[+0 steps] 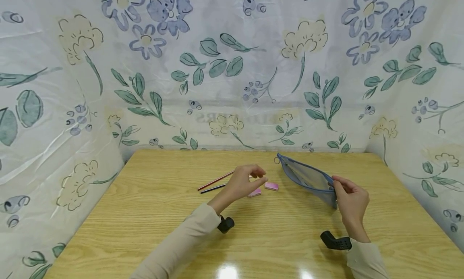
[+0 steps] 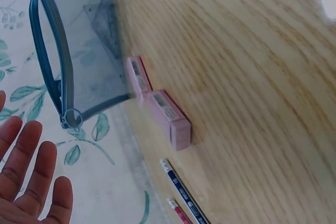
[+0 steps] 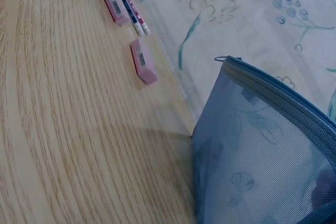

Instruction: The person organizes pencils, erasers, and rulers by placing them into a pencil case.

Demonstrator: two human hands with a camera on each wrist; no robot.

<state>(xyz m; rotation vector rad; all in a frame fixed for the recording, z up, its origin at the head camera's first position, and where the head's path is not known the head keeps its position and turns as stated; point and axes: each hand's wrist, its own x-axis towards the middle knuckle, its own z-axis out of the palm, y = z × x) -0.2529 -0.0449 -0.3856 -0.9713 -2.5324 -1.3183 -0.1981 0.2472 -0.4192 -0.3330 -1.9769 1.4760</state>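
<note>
1. Right hand [image 1: 351, 201]: its grip is pinched on the near end of the pouch [image 1: 308, 178], a blue mesh zip case, holding it raised on edge with the far end close to the bench [image 1: 152, 214] or resting on it; which, the views do not settle.
2. Pouch mouth: the zip stands open along the top, with the pull ring at the end far from the grip. The wrist views show a faint clear shape through the mesh, possibly a set square; otherwise the pouch appears close to empty.
3. Left hand [image 1: 243, 183]: it hovers above the bench with fingers loosely bent, the grip apart and holding nothing. The left wrist view shows its fingers [image 2: 31, 182] straight and bare.
4. Two erasers [image 1: 271, 186], pink, lie on the bench between the two hands, just below the left hand, apart from the pouch.
5. Two pencils [image 1: 216, 184], one red and one dark, lie side by side beyond the left hand, farthest from the pouch.
6. Judgement: the pouch is opened and held ready; all four loose items remain outside it, so the filling appears barely begun.
</note>
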